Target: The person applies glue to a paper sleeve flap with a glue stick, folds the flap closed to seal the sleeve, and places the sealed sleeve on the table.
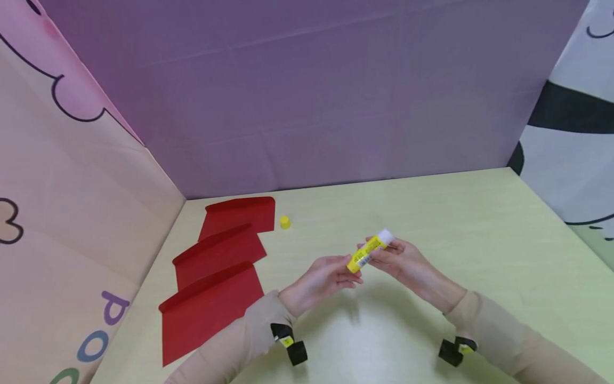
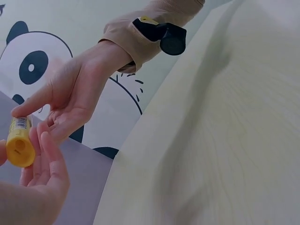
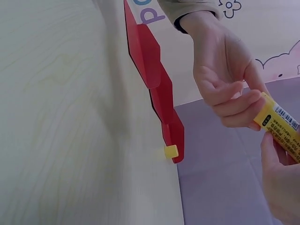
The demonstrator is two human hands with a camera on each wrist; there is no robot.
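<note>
A yellow glue stick (image 1: 368,253) with a white end is held above the table between both hands, tilted with the white end up and to the right. My right hand (image 1: 408,268) grips its body between thumb and fingers. At the lower end, my left hand (image 1: 322,278) pinches the yellow base; the left wrist view shows the round base of the glue stick (image 2: 20,150) between thumb and fingers. A small yellow cap (image 1: 285,222) stands apart on the table, beside the farthest red envelope (image 1: 244,216).
Two more red envelopes, a middle one (image 1: 218,256) and a near one (image 1: 211,312), lie overlapping down the left of the pale wooden table (image 1: 479,240). Their flaps are raised. A purple cloth wall (image 1: 307,106) closes the back, and printed panels stand at both sides.
</note>
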